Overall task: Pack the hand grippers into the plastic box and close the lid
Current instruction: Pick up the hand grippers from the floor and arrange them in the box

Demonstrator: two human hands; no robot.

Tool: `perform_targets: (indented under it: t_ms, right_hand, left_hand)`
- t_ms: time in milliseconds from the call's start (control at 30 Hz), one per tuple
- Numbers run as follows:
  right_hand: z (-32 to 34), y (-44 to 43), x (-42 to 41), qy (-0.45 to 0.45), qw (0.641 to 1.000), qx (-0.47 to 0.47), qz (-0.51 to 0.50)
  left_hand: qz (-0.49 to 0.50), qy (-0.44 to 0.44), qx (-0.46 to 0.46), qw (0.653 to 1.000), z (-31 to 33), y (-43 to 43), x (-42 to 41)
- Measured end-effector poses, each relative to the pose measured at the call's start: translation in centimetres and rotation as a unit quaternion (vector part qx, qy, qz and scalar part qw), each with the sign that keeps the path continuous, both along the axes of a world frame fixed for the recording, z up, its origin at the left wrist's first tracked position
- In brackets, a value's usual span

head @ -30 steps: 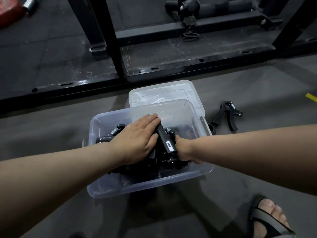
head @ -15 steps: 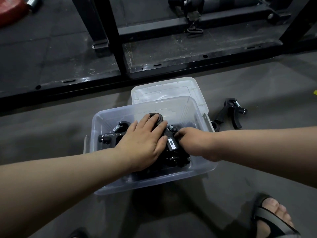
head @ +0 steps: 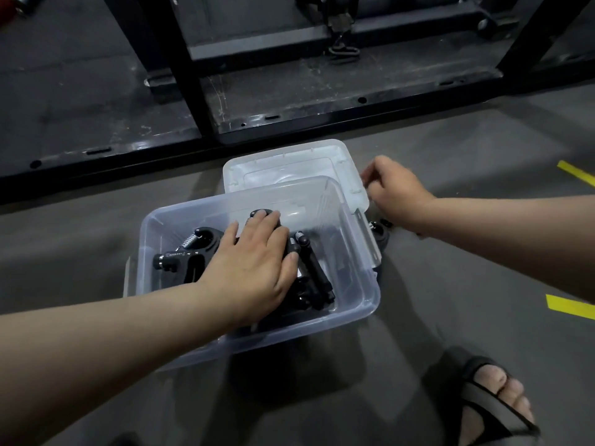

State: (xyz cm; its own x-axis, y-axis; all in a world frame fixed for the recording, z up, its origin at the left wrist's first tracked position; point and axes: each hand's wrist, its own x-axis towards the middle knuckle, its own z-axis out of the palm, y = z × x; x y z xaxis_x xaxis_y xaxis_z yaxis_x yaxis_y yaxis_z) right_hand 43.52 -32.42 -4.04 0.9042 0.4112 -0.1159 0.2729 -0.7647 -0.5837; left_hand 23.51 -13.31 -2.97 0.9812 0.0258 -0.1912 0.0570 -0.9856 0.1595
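A clear plastic box [head: 355, 312] stands on the grey floor with several black hand grippers [head: 190, 254] piled inside. My left hand [head: 251, 268] lies flat on top of the pile, fingers straight, pressing on it. The clear lid [head: 289, 164] lies on the floor just behind the box. My right hand [head: 396, 191] hovers outside the box by the lid's right edge, fingers loosely curled and holding nothing. Under its wrist, part of another black hand gripper [head: 380, 235] shows on the floor beside the box's right wall.
A black steel rack frame [head: 289, 123] runs across the floor behind the lid. Yellow tape marks [head: 570, 305] lie on the floor at the right. My foot in a sandal [head: 492, 400] is at the lower right, close to the box.
My right hand has left the box and moved up and right, over the hand gripper on the floor. My left hand has stayed pressed on the pile.
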Motion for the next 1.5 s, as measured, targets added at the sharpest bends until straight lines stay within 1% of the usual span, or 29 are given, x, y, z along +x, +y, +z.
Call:
perform_targets:
  t_ms: [67, 100, 133, 167, 200, 267, 333, 367, 433, 533, 567, 600, 633, 700, 733, 767, 833, 900, 967, 1033, 1067, 1167, 1233, 1333, 1367, 1433, 1467, 1500]
  right_hand:
    - [-2.5, -1.2, 0.3, 0.088, 0.988, -0.122, -0.038]
    - [-3.6, -1.6, -0.1, 0.125, 0.977, -0.160, -0.067]
    - [-4.4, -2.0, -0.8, 0.155, 0.968, -0.179, -0.087]
    - [-4.9, -2.2, -1.4, 0.178, 0.962, -0.187, -0.086]
    - [-5.3, -2.3, -2.2, 0.205, 0.956, -0.200, -0.061]
    - [-6.6, -2.4, -3.3, 0.250, 0.931, -0.263, 0.022]
    - [-8.6, -2.3, -4.3, 0.268, 0.905, -0.322, 0.073]
    - [-9.4, -2.3, -4.7, 0.272, 0.904, -0.323, 0.072]
    - [-9.4, -1.9, -4.9, 0.259, 0.919, -0.294, 0.039]
    - [-9.2, -1.3, -3.8, 0.187, 0.938, -0.290, -0.033]
    - [-9.4, -0.8, -3.3, 0.151, 0.940, -0.305, -0.015]
    - [-9.6, -0.5, -2.7, 0.135, 0.933, -0.333, 0.009]
    - [-9.9, -0.5, -2.6, 0.137, 0.931, -0.339, 0.009]
    - [-10.5, 0.1, -2.1, 0.186, 0.934, -0.299, -0.066]
    - [-10.2, 0.2, -2.0, 0.201, 0.935, -0.284, -0.065]
    - [-10.0, 0.4, -1.8, 0.200, 0.936, -0.285, -0.053]
    - [-9.3, 0.9, -1.6, 0.213, 0.938, -0.266, -0.071]
    - [-10.1, 1.7, -1.2, 0.207, 0.939, -0.234, -0.141]
    - [-11.0, 1.7, -1.3, 0.219, 0.932, -0.209, -0.198]
    - [-10.7, 1.7, -1.3, 0.242, 0.930, -0.175, -0.216]
    - [-10.5, 1.8, -1.3, 0.258, 0.924, -0.143, -0.242]
    - [-10.7, 1.8, -1.6, 0.271, 0.916, -0.110, -0.274]
    - [-10.7, 1.8, -2.1, 0.265, 0.921, -0.091, -0.273]
    - [-9.7, 1.1, -2.6, 0.248, 0.935, -0.116, -0.226]
    - [-9.2, 0.7, -2.6, 0.247, 0.940, -0.141, -0.187]
    - [-8.2, -0.1, -2.4, 0.230, 0.947, -0.210, -0.078]
    - [-8.1, -0.6, -2.1, 0.221, 0.951, -0.212, -0.037]
    - [-7.7, -1.0, -1.8, 0.234, 0.954, -0.186, -0.028]
  left_hand:
    - [-0.025, -0.018, 0.005, 1.000, -0.2, -0.5, 0.1]
    - [-0.035, -0.026, 0.006, 0.999, -0.4, -0.7, 0.0]
    - [-0.039, -0.028, 0.004, 0.999, -0.5, -0.9, 0.0]
    - [-0.038, -0.026, 0.001, 0.999, -0.6, -1.0, 0.0]
    - [-0.036, -0.022, -0.003, 0.999, -0.6, -1.0, 0.0]
    - [-0.038, -0.024, -0.002, 0.999, -0.6, -0.8, 0.1]
    - [-0.050, -0.029, 0.005, 0.998, -0.5, -0.6, 0.2]
    - [-0.055, -0.029, 0.008, 0.998, -0.4, -0.5, 0.3]
    - [-0.061, -0.032, 0.017, 0.997, -0.3, -0.2, 0.8]
    - [-0.062, -0.045, 0.015, 0.997, -0.4, 0.3, 2.1]
    - [-0.058, -0.049, 0.007, 0.997, -0.5, 0.5, 2.4]
    - [-0.053, -0.051, 0.000, 0.997, -0.7, 0.7, 2.5]
    - [-0.049, -0.051, -0.007, 0.997, -0.9, 0.8, 2.6]
    - [-0.049, -0.051, -0.019, 0.997, -1.4, 0.8, 2.5]
    - [-0.056, -0.052, -0.019, 0.997, -1.5, 0.8, 2.5]
    - [-0.062, -0.054, -0.015, 0.997, -1.6, 0.7, 2.5]
    - [-0.062, -0.062, -0.012, 0.996, -1.7, 0.6, 2.5]
    - [-0.057, -0.074, -0.012, 0.996, -1.6, 0.4, 2.4]
    - [-0.047, -0.075, -0.021, 0.996, -1.5, 0.3, 2.4]
    - [-0.035, -0.072, -0.033, 0.996, -1.5, 0.2, 2.4]
    - [-0.031, -0.073, -0.037, 0.996, -1.5, 0.2, 2.4]
    - [-0.029, -0.070, -0.037, 0.996, -1.5, 0.2, 2.3]
    - [-0.033, -0.067, -0.032, 0.997, -1.4, 0.4, 2.2]
    - [-0.033, -0.060, -0.029, 0.997, -1.3, 0.5, 2.1]
    - [-0.032, -0.062, -0.033, 0.997, -1.3, 0.4, 2.1]
    - [-0.037, -0.058, -0.030, 0.997, -1.3, 0.3, 2.2]
    - [-0.042, -0.055, -0.025, 0.997, -1.3, 0.3, 2.2]
    - [-0.044, -0.054, -0.020, 0.997, -1.4, 0.3, 2.3]
